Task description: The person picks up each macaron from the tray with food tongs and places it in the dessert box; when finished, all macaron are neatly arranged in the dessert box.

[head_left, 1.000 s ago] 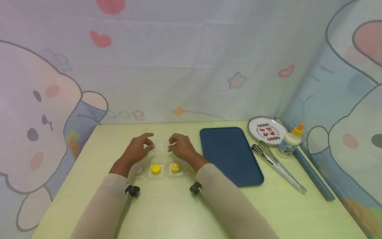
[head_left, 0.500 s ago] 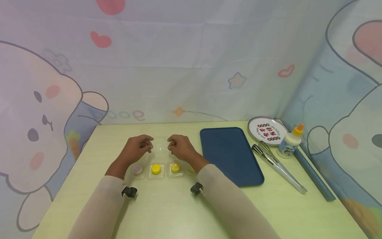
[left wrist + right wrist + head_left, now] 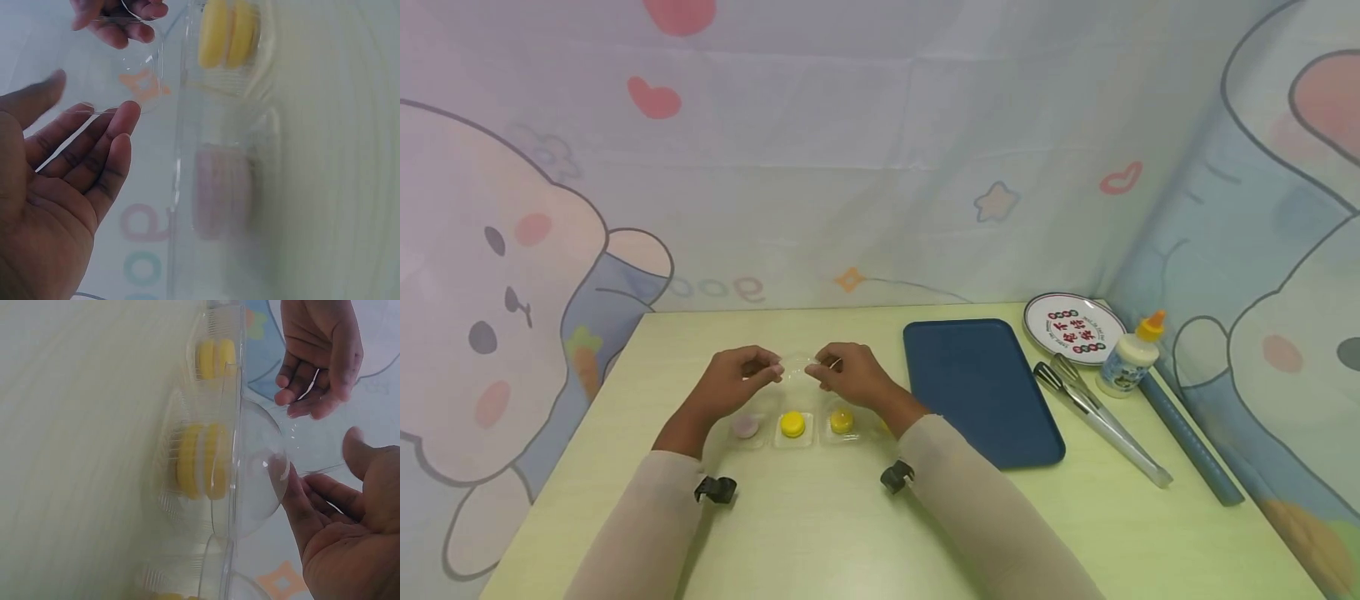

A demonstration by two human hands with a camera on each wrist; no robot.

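Between my two hands, behind the row of macarons, is a clear plastic lid. My left hand pinches its left edge, thumb on one side and fingers on the other. My right hand holds the opposite edge between thumb and fingers. In front stand small clear boxes: a lilac macaron, a yellow macaron with no dome over it, and another yellow macaron under a clear dome. The right wrist hides most of one more yellow macaron in the head view.
Right of the hands lies a dark blue tray. Beyond it are a white plate with red characters, metal tongs, a white bottle with a yellow-orange nozzle, and a long blue-grey bar. A printed curtain closes off the back.
The left forearm has swung slightly left. My fingertips have come closer together, and the right hand's have moved a little left at the clear lid. The boxes have stayed put.
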